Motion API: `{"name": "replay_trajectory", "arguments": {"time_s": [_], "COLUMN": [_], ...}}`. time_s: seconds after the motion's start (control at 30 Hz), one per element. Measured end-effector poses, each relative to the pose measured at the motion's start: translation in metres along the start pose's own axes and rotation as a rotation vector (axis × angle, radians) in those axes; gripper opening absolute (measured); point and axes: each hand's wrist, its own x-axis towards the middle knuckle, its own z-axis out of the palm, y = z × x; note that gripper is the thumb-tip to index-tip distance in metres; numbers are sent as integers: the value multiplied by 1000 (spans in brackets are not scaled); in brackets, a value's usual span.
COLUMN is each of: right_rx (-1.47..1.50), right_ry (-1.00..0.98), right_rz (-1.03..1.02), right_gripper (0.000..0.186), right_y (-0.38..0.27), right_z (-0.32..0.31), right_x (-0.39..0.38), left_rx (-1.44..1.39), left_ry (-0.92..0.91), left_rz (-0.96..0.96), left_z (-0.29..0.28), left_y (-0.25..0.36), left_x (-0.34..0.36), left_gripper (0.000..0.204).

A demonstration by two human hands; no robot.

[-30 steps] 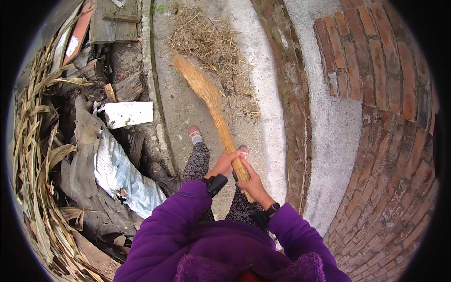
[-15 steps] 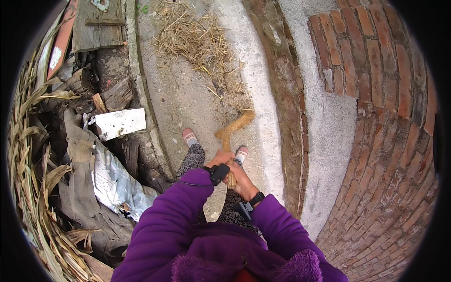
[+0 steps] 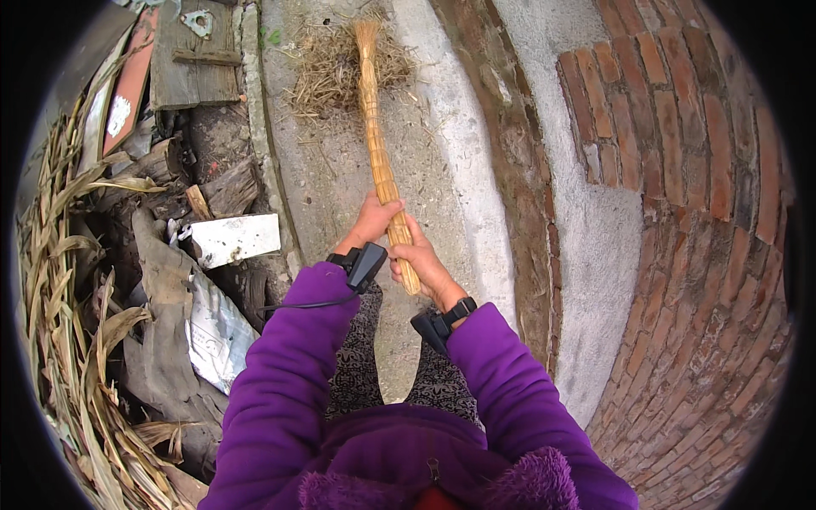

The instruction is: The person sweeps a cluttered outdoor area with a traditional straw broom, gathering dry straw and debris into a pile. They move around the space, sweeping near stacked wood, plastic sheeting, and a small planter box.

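The brick wall fills the right side of your view, bending with the lens. Left of it runs the concrete path beneath you, and the sleeves of your purple jacket reach over it from the lower edge. Along the far left lie dry stalks, with a weathered wooden plank near the top among other scrap. Your patterned trousers show between the sleeves.

Your straw broom points away from you along the path, its bristle end up over the straw heap; you cannot tell from here whether the bristles press on the straw or sit just above it. Off to your left, beside the path, are a crumpled silvery sheet and, above it, a smaller white panel.

Your left hand has its fingers wrapped round the broom's handle, the thumb laid across it. Your right hand grips just below, fingers curled round near the butt end. Each wrist carries a black strapped device, the left one trailing a thin cable.
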Motion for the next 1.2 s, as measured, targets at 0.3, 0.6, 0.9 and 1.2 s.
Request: {"name": "replay_trajectory", "arguments": {"time_s": [0.3, 0.6, 0.9, 1.2], "right_rx": [-90, -380, -486, -598], "right_ry": [78, -146, -52, -136], "right_rz": [190, 610, 397, 352], "right_gripper": [82, 62, 74, 85], "right_y": [29, 51, -57, -148], "right_z": [5, 11, 11, 12], "right_x": [-84, -56, 27, 42], "left_rx": [-194, -680, -833, -809], "left_ry": [71, 44, -63, 49], "left_rz": [-215, -664, -458, -392], "left_z": [31, -34, -18, 14], "left_y": [-36, -98, -36, 76], "left_x": [-99, -144, -16, 17], "left_gripper": [48, 23, 20, 24]}}
